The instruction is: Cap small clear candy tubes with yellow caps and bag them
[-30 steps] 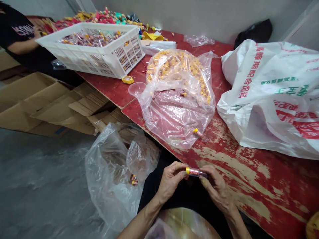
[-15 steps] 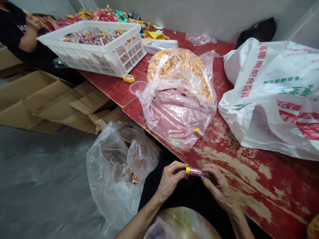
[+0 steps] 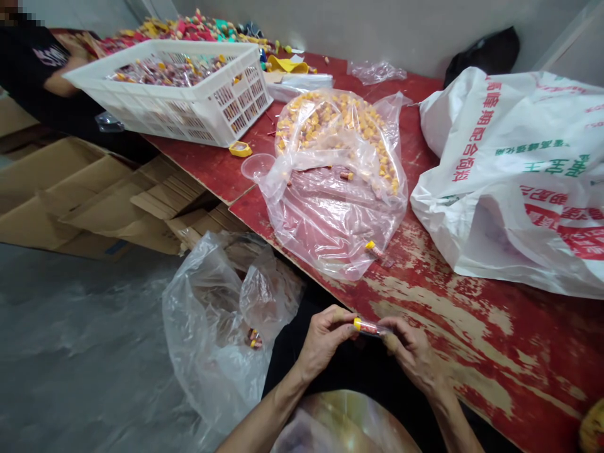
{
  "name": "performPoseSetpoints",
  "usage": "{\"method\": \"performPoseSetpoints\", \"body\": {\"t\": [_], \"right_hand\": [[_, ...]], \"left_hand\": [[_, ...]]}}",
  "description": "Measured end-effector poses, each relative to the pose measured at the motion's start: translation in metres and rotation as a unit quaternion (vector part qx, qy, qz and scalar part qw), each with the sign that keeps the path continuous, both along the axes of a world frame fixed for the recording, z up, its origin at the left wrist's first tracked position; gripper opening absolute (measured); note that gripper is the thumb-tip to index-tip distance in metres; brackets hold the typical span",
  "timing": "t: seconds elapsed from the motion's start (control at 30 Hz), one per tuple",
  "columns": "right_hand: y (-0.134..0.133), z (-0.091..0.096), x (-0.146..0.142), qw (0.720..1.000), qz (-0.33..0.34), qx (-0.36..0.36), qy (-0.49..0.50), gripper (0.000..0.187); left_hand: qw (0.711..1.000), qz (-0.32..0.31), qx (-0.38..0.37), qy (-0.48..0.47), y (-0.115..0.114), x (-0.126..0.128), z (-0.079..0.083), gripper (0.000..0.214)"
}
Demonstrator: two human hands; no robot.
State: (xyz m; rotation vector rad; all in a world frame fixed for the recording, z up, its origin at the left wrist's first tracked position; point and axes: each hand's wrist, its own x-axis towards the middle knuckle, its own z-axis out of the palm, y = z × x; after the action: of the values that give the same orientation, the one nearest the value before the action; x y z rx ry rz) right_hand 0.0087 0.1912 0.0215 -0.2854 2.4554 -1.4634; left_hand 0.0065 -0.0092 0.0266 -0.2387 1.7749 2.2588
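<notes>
Over my lap, a small clear tube with a yellow cap and reddish contents lies level between both hands. My left hand pinches its capped end. The fingers of my right hand are closed on the clear far end, which may be a plastic sleeve; I cannot tell. Ahead on the table, a clear plastic bag holds many similar yellow-capped tubes. One loose capped tube rests at the bag's near edge. Left of my arm hangs another clear bag with a few tubes low inside.
A white plastic crate of wrapped tubes stands at the table's far left, near a co-worker. On the right slumps a white printed sack. Cardboard lies below the red table's left edge. A clear round lid sits near the crate.
My right fingers have shifted slightly inward along the tube, and less of its clear end shows. The view has tilted a little; the co-worker's arm has lowered.
</notes>
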Motion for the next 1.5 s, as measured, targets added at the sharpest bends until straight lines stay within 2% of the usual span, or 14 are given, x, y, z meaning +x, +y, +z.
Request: {"method": "performPoseSetpoints", "body": {"t": [0.07, 0.27, 0.37, 0.5, 0.67, 0.8, 0.93, 1.07, 1.2, 1.37, 1.5], "right_hand": [[-0.002, 0.0, 0.001, 1.0, -0.011, 0.009, -0.008, 0.03], [0.0, 0.001, 0.003, 0.999, -0.028, 0.023, 0.0, 0.029], [0.002, 0.003, 0.002, 0.999, -0.006, 0.033, -0.001, 0.025], [0.0, 0.003, 0.001, 0.998, 0.018, 0.052, 0.031, 0.033], [-0.002, -0.002, 0.002, 0.996, -0.006, 0.073, 0.054, 0.043], [-0.004, -0.002, 0.003, 0.998, -0.058, 0.03, 0.019, 0.041], [-0.005, -0.002, 0.006, 0.997, -0.066, -0.029, -0.019, 0.03], [-0.006, 0.0, 0.007, 0.999, -0.035, -0.039, 0.001, 0.023], [-0.01, 0.006, 0.008, 0.998, 0.031, -0.044, 0.039, 0.016], [-0.019, 0.011, 0.01, 0.993, 0.097, -0.041, 0.058, 0.011], [-0.025, 0.011, 0.013, 0.991, 0.124, -0.025, 0.049, 0.014]], "left_hand": [[1.0, -0.003, 0.0, 0.004, 0.001, 0.0, -0.001, 0.012], [0.998, 0.015, 0.05, -0.018, 0.003, 0.001, -0.004, 0.014], [1.0, 0.004, 0.029, 0.008, 0.003, 0.0, -0.003, 0.012], [0.999, -0.01, 0.0, 0.042, -0.001, -0.003, 0.0, 0.013], [0.998, -0.022, -0.008, 0.051, -0.001, 0.001, -0.003, 0.013], [0.999, -0.017, 0.009, 0.032, 0.003, 0.004, -0.005, 0.014], [0.998, -0.009, 0.068, -0.001, 0.006, 0.005, -0.008, 0.024], [0.99, 0.019, 0.124, -0.059, 0.011, 0.002, -0.008, 0.035], [0.975, 0.058, 0.189, -0.105, 0.014, -0.008, 0.001, 0.048], [0.97, 0.02, 0.211, -0.116, 0.019, -0.018, 0.007, 0.06], [0.972, -0.01, 0.188, -0.144, 0.025, -0.015, 0.005, 0.065]]}}
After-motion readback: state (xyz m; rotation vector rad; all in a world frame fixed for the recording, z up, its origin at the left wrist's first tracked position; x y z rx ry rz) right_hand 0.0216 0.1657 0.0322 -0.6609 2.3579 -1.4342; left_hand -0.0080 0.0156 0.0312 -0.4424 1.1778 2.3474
